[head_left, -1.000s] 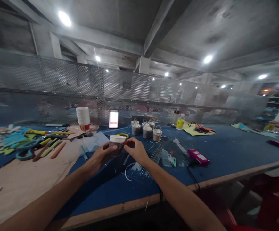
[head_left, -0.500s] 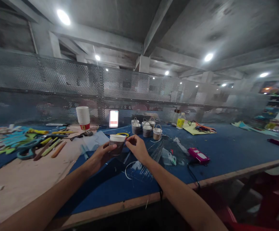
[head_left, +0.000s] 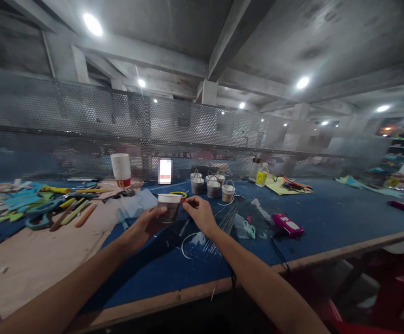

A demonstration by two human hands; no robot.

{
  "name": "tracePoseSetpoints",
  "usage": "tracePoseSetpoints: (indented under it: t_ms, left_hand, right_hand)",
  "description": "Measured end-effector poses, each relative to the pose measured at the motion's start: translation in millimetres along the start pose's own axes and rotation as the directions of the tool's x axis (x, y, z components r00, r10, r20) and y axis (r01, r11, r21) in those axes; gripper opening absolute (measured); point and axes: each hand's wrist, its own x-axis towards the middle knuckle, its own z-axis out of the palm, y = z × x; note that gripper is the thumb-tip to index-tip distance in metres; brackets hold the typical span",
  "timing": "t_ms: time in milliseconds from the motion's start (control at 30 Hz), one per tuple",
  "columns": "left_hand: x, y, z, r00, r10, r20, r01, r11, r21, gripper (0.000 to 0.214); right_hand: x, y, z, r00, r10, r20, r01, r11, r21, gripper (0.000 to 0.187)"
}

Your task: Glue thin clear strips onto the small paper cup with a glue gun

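My left hand [head_left: 150, 221] is wrapped round a small paper cup [head_left: 169, 207] with a brownish covering and a white rim, held upright above the blue table. At the cup's right side, just below the rim, my right hand [head_left: 198, 213] pinches with thumb and forefinger. What lies between those fingertips is too small to make out. A yellow loop [head_left: 179, 194], perhaps a tool handle, shows behind the cup. Beyond my right hand stand several similar cups [head_left: 213, 187] with thin arched handles.
Thin wires [head_left: 222, 232] and plastic scraps lie right of my hands, near a magenta device [head_left: 287, 225]. Stacked paper cups [head_left: 121, 169], scissors [head_left: 45, 214] and clay-coloured sticks [head_left: 85, 215] are on the left. Farther back is a yellow-labelled bottle [head_left: 262, 175], before a perforated metal screen [head_left: 195, 125].
The cup has tipped slightly, so less of its inside shows. Both hands stay almost in the same place around it.
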Motion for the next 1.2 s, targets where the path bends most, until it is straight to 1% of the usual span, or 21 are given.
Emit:
tracePoseSetpoints:
  t_ms: [333, 433, 667, 933, 1133, 1200]
  left_hand:
    - [-0.2, 0.1, -1.7, 1.000, -0.025, 0.000, 0.025, 0.999, -0.033, 0.036]
    - [-0.6, 0.4, -1.4, 0.999, -0.027, 0.020, 0.028, 0.998, -0.054, 0.038]
    - [-0.5, -0.7, -2.0, 0.999, -0.038, 0.023, 0.040, 0.996, -0.078, 0.039]
    - [-0.9, -1.2, -3.3, 0.999, -0.019, 0.048, 0.021, 0.999, -0.046, 0.038]
    - [-2.3, 1.7, -0.1, 0.999, -0.039, 0.010, 0.040, 0.998, -0.052, 0.037]
    - [-2.9, 2.1, 0.4, 0.999, -0.038, 0.018, 0.039, 0.998, -0.058, 0.037]
  right_hand:
    - [3.3, 3.5, 1.0, 1.000, 0.006, -0.007, -0.006, 1.000, 0.022, 0.016]
    - [3.4, 5.3, 1.0, 1.000, 0.003, 0.000, -0.003, 1.000, 0.024, 0.017]
    - [2.3, 2.7, 1.0, 1.000, -0.006, 0.000, 0.006, 1.000, 0.013, 0.017]
    - [2.0, 3.1, 1.9, 1.000, -0.017, -0.006, 0.017, 0.999, 0.028, 0.017]
    - [2.2, 4.4, 2.5, 1.000, -0.012, -0.004, 0.012, 1.000, 0.024, 0.018]
    - [2.0, 4.2, 2.6, 1.000, -0.014, -0.005, 0.014, 1.000, 0.025, 0.020]
